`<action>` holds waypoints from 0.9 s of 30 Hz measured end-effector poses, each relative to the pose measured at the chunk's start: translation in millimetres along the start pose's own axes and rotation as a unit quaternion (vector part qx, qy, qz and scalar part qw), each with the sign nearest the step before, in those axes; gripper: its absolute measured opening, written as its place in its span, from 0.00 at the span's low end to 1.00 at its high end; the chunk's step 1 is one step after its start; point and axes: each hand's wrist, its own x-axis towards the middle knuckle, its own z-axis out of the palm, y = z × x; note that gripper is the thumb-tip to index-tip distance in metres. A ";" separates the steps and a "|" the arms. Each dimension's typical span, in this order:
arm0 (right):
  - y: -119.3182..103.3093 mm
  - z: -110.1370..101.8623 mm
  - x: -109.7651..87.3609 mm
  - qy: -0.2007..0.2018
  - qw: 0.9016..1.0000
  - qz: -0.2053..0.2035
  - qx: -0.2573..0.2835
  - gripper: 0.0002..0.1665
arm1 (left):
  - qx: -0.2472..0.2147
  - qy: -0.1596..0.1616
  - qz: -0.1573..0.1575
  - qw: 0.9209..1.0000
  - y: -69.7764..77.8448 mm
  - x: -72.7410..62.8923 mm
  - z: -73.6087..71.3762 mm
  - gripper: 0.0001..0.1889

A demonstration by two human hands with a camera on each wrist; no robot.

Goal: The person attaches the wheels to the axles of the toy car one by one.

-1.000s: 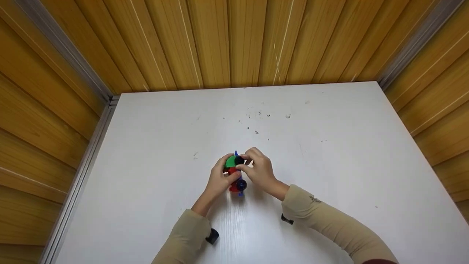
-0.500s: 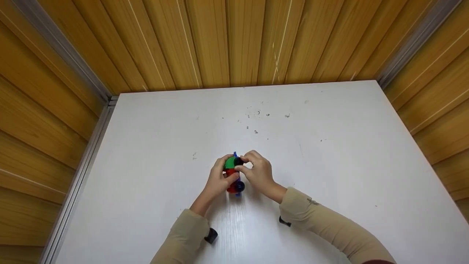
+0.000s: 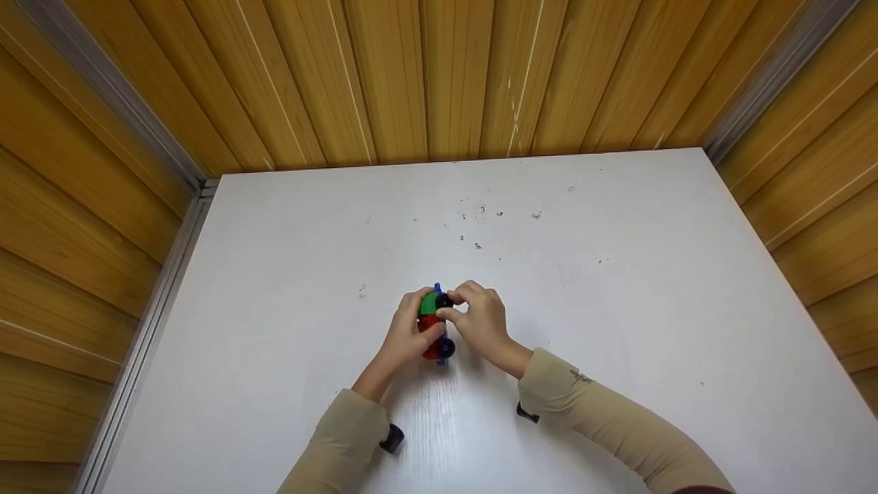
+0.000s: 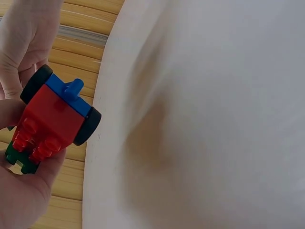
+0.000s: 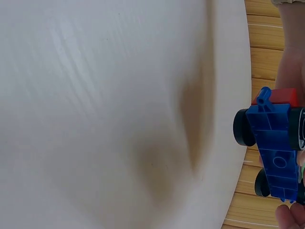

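Note:
Between the two hands is a small toy car with a blue chassis [image 5: 271,125], black wheels [image 4: 87,127], a red block [image 4: 56,113] and a green block [image 3: 428,304] on top. It is tipped on its side, underside toward the right hand, above the table. My left hand [image 3: 406,332] grips the car's body from the left, thumb across the red part. My right hand [image 3: 483,319] pinches the far black wheel [image 3: 444,300] between thumb and fingers. A blue hook [image 4: 73,89] sticks out at the near end. Fingers partly cover the green block.
The white table [image 3: 288,254] carries small dark marks and scratches toward its far side. Wood-plank walls [image 3: 398,82] stand behind it and on both sides. Black wrist devices [image 3: 392,439] show under both sleeves.
Both hands and the toy car appear slightly further left in the head view, whose whole scene has shifted a little. The holds of both hands look the same.

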 end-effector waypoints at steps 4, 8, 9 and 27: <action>2.6 2.2 -0.5 -0.003 1.000 0.001 0.009 0.14 | 0.013 -0.003 -0.002 1.000 4.5 -1.4 -1.1 0.29; 6.3 3.4 -1.3 -0.006 1.000 -0.001 0.014 0.14 | 0.021 -0.003 -0.004 1.000 -2.0 0.1 1.4 0.29; 7.2 3.8 -1.7 -0.008 1.000 -0.001 0.014 0.14 | 0.017 -0.003 -0.006 1.000 -2.8 -0.1 2.1 0.29; 20.2 1.5 0.4 -0.107 0.989 0.046 0.088 0.15 | 0.000 0.004 -0.020 1.000 -12.7 1.7 5.5 0.29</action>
